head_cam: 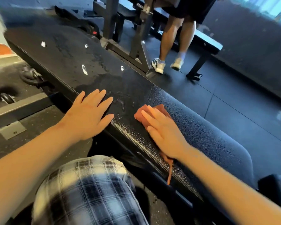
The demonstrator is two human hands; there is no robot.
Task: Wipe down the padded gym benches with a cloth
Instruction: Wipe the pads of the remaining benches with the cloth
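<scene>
Flat right grip [165, 135] presses a red cloth [154, 111] on the bench [201, 114].
Its fingers are straight, holding nothing tight. The left grip [89, 114] rests flat and open beside it. The bench runs long, up and to the left, where a wet patch [101, 82] waits. Most of the cloth hides under the right grip.

We see a person's legs [169, 39] in white sneakers [158, 65] at 1 o'clock, rack frame [109, 18] at 12, plaid knee [88, 189] at 6.
</scene>
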